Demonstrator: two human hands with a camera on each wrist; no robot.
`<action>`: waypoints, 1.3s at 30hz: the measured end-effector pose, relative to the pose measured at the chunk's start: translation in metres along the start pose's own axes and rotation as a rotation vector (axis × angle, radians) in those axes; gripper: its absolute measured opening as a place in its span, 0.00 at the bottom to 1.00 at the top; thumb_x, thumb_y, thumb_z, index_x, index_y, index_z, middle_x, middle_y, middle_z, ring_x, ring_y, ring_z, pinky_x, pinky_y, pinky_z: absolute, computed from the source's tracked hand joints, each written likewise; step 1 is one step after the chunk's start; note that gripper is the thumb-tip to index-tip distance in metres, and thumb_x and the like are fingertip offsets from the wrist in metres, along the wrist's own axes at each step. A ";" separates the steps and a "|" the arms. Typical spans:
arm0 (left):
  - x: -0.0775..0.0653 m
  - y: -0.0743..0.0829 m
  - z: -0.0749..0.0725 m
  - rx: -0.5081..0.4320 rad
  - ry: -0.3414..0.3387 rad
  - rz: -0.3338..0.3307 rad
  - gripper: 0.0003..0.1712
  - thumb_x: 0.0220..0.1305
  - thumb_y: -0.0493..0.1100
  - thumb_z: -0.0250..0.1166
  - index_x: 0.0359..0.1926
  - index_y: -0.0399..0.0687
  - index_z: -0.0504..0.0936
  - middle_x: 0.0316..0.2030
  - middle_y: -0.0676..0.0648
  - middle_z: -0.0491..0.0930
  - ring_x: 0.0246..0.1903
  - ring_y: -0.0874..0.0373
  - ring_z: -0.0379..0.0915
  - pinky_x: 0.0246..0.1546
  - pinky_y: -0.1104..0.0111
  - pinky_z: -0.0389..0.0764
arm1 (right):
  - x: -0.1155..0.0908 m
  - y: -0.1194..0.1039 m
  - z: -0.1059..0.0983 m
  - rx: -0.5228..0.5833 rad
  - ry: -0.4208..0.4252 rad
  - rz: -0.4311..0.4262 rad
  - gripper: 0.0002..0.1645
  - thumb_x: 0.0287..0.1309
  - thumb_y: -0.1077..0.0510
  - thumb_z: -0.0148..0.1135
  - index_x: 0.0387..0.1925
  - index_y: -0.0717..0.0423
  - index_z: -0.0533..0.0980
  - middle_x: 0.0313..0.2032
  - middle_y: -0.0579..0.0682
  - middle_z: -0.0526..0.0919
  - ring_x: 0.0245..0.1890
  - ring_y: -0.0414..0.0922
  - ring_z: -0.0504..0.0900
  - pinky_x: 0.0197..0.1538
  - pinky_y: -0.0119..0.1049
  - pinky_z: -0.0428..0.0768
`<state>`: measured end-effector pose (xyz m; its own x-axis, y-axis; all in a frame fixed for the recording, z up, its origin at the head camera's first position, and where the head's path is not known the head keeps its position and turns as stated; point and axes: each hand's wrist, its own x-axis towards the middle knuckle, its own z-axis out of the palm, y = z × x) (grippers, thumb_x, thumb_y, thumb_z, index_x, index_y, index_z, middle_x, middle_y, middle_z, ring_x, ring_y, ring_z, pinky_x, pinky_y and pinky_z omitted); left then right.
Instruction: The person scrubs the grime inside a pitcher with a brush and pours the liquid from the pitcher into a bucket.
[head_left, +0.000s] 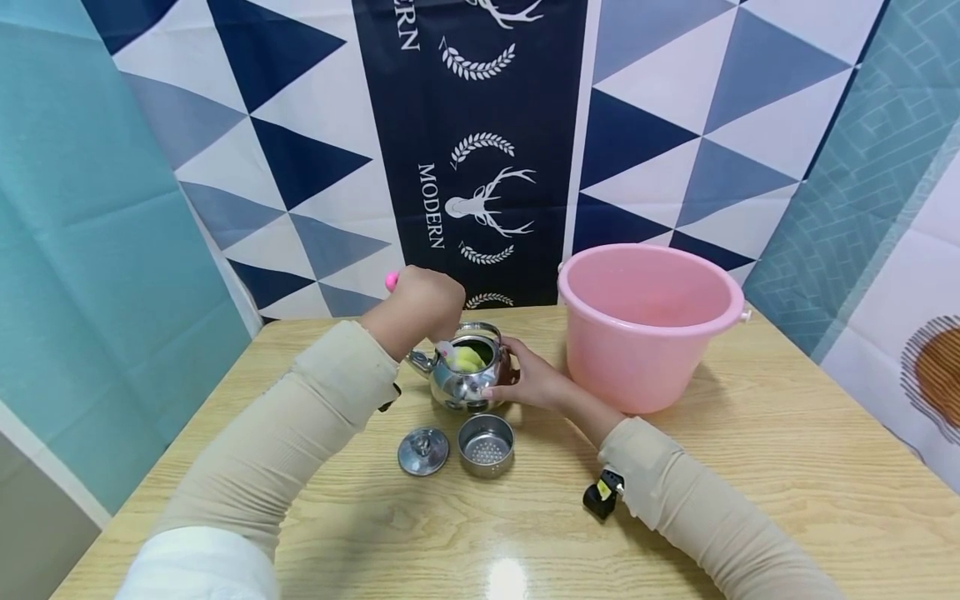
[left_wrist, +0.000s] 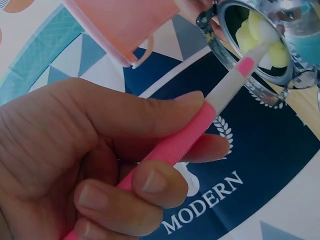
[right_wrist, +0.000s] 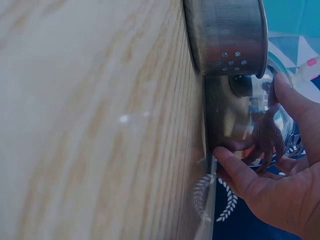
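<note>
Into the pot [head_left: 452, 389], the brush [left_wrist: 186, 137] is dipped by the left hand [head_left: 427, 304], fingers curled round its handle; the pot's side is gripped by the right hand [head_left: 536, 381], apparently for steadiness. Before the pot, lid [head_left: 423, 452] and strainer [head_left: 486, 468] are set, leaving its mouth uncovered.

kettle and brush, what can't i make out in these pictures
Kettle floor: head view, blocked by the yellow sponge and shade.
Brush handle, middle: head view, hidden by the left grip.
Brush handle, lower end: left wrist view, cut off by the bottom edge.
Kettle's side, partly: right wrist view, behind the strainer and right grip.
</note>
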<state>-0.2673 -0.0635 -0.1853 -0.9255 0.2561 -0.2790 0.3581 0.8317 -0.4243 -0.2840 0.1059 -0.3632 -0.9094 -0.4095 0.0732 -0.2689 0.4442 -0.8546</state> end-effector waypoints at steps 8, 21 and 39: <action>0.009 -0.011 0.006 0.032 0.034 -0.008 0.06 0.59 0.43 0.59 0.26 0.52 0.76 0.24 0.52 0.66 0.24 0.57 0.59 0.26 0.62 0.63 | 0.000 0.000 -0.001 -0.008 0.005 -0.006 0.57 0.49 0.54 0.76 0.73 0.56 0.52 0.70 0.63 0.58 0.70 0.62 0.57 0.68 0.55 0.59; 0.028 -0.040 0.023 -0.154 0.116 0.064 0.11 0.58 0.45 0.62 0.20 0.51 0.74 0.21 0.52 0.75 0.22 0.57 0.68 0.29 0.57 0.74 | 0.000 -0.001 -0.003 -0.018 -0.005 0.013 0.59 0.49 0.52 0.76 0.74 0.57 0.49 0.71 0.65 0.57 0.69 0.64 0.57 0.67 0.57 0.58; 0.012 -0.027 0.012 -0.197 -0.046 0.193 0.20 0.59 0.47 0.69 0.14 0.51 0.73 0.12 0.53 0.68 0.14 0.61 0.61 0.21 0.68 0.63 | 0.002 -0.001 -0.002 -0.059 -0.022 0.013 0.60 0.49 0.49 0.76 0.74 0.57 0.49 0.71 0.65 0.56 0.71 0.62 0.52 0.69 0.57 0.53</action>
<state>-0.2869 -0.0887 -0.1879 -0.8343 0.4001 -0.3794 0.4920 0.8508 -0.1847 -0.2865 0.1063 -0.3609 -0.9058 -0.4206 0.0503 -0.2758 0.4955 -0.8237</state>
